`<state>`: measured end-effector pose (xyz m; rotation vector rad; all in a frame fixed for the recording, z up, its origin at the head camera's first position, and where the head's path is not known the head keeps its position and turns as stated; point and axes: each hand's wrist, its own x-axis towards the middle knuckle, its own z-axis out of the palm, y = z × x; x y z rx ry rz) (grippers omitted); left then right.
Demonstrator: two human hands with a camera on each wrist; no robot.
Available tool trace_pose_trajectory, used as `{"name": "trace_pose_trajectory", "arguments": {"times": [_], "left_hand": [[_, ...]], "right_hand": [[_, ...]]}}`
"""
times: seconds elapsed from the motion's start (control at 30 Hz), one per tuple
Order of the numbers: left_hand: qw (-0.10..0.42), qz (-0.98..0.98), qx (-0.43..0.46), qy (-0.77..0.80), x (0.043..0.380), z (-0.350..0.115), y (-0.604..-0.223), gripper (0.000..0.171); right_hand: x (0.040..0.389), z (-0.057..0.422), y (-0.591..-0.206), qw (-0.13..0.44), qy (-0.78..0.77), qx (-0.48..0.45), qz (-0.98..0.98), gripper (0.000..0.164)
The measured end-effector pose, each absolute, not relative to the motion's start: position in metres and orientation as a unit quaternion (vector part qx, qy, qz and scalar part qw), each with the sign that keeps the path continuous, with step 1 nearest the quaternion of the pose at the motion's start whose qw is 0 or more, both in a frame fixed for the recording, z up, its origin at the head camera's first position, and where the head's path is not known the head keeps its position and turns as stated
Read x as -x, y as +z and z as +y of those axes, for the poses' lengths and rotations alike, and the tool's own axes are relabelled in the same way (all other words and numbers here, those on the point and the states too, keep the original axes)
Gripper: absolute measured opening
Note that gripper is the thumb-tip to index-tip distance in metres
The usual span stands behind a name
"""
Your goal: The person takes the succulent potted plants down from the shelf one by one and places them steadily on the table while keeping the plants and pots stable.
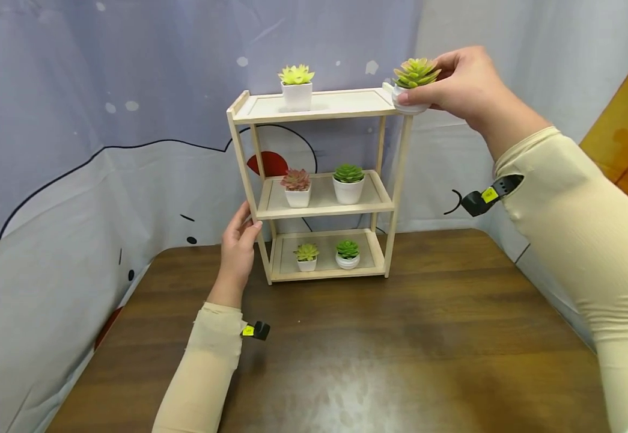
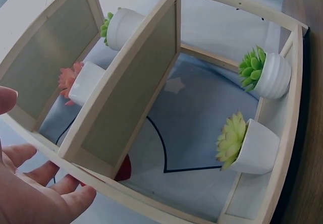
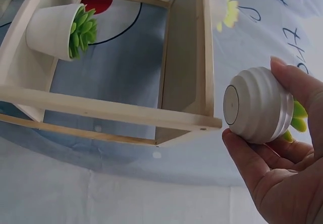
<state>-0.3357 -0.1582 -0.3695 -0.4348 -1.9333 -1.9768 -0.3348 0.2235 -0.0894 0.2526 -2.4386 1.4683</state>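
Observation:
In my right hand [image 1: 467, 81] I hold a potted succulent [image 1: 416, 75] with green, pink-tipped leaves, its round ribbed white pot pinched between thumb and fingers. It is at the right end of the top tier of a wooden three-tier shelf [image 1: 324, 213]; the right wrist view shows the pot's underside [image 3: 232, 105] tilted beside that end. My left hand [image 1: 238, 246] grips the shelf's left front post lightly, thumb in front and fingers at its outer side. A yellow-green succulent in a square white pot [image 1: 297, 96] stands on the top tier, left of centre.
The middle tier bears a reddish succulent [image 1: 297, 195] and a green one [image 1: 348, 189]. Below them stand a yellow-green succulent [image 1: 306, 263] and a green one in a ribbed pot [image 1: 348, 261]. The shelf stands on a brown wooden table [image 1: 335, 349], before a patterned curtain [image 1: 173, 84].

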Motion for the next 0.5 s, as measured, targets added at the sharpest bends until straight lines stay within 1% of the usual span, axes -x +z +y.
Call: {"name": "trace_pose_trajectory", "arguments": {"times": [0.37,0.5], "left_hand": [[0.177,-0.676,0.157,-0.698,0.336,-0.157,-0.366,0.061],[0.174,-0.671,0.157,-0.703,0.336,-0.156,-0.367,0.061]], "right_hand": [[0.325,0.25,-0.109,0.151,0.515,-0.094,-0.838,0.033],[0.323,0.26,-0.12,0.154,0.505,-0.087,-0.844,0.034]]}}
